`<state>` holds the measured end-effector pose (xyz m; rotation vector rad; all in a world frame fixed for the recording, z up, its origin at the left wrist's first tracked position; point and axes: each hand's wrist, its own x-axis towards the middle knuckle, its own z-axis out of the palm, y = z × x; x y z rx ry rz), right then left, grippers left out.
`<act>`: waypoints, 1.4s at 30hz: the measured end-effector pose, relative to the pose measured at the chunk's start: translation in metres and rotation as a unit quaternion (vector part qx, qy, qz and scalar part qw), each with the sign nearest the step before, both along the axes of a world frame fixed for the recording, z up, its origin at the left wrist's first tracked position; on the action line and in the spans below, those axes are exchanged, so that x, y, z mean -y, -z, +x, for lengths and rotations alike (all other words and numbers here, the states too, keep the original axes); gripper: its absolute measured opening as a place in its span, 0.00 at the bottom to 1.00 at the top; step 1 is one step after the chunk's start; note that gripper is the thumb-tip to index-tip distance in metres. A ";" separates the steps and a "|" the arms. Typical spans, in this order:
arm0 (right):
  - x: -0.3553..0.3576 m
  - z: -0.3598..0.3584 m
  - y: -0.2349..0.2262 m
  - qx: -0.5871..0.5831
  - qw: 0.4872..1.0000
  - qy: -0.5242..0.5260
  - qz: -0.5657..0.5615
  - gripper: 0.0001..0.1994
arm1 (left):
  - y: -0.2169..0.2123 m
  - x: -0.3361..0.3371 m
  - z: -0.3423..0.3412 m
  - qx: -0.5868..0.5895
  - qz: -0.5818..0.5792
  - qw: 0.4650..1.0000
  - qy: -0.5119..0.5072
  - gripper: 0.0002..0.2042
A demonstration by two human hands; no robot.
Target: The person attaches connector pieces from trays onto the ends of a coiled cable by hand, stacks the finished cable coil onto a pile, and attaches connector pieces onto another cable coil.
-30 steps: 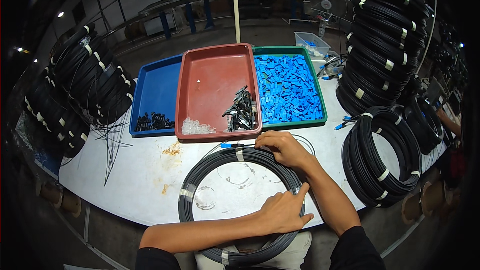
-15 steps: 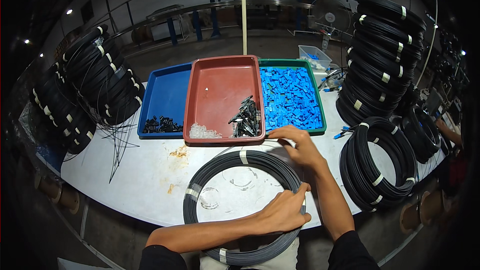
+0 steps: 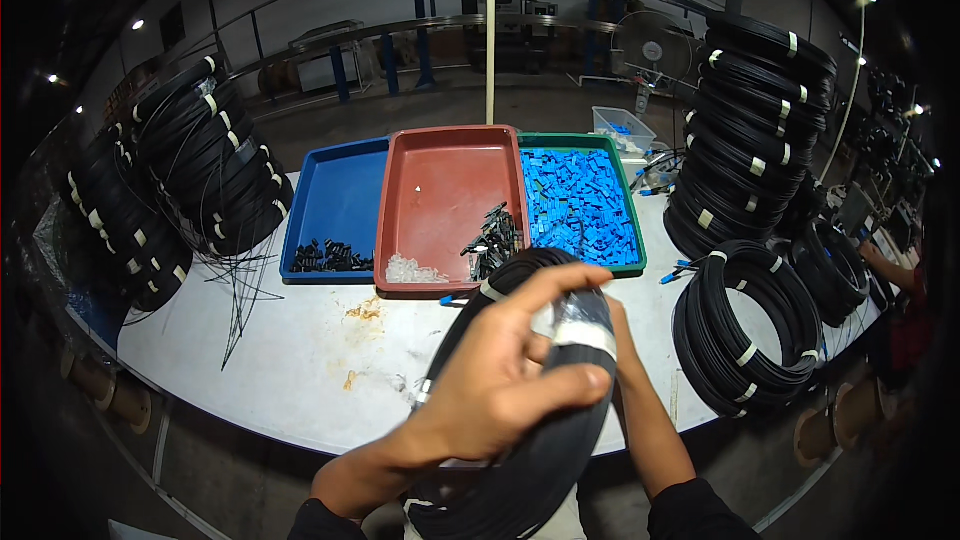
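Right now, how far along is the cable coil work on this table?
Done: taped black cable coils stand stacked on the left and right, with more lying flat at right. In hand: the left hand grips one black taped coil, lifted on edge; the right hand is hidden behind it. Left: blue connector pieces fill the green tray, small black parts lie in the red tray.

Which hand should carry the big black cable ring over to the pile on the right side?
Probably the right hand. It sits behind the lifted black cable coil, on the side nearer the flat stack of coils. The left hand grips the coil's front at a white tape band and would have to cross over.
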<state>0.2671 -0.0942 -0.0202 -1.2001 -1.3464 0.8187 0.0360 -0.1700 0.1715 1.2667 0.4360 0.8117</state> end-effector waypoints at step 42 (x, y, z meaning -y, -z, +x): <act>0.013 0.010 -0.031 -0.226 0.952 0.168 0.121 0.23 | 0.172 -0.041 -0.138 -0.147 -0.048 0.959 -0.238 0.44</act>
